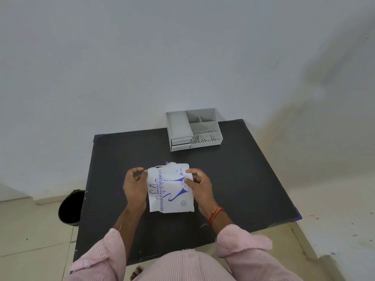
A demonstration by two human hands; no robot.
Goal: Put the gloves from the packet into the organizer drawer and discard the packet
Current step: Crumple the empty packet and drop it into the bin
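Note:
A white glove packet (170,189) with blue print lies in the middle of the black table (243,179), its torn top edge facing away from me. My right hand (199,184) pinches the packet's upper right part between thumb and fingers. My left hand (135,185) is curled at the packet's left edge, fingertips touching its top left corner. A grey organizer (193,128) with several compartments and two small shut drawers (181,144) at its lower left stands at the table's far side. No gloves show outside the packet.
A black bin (70,207) stands on the tiled floor left of the table. A white wall rises behind the table. Pink striped sleeves cover my forearms near the table's front edge.

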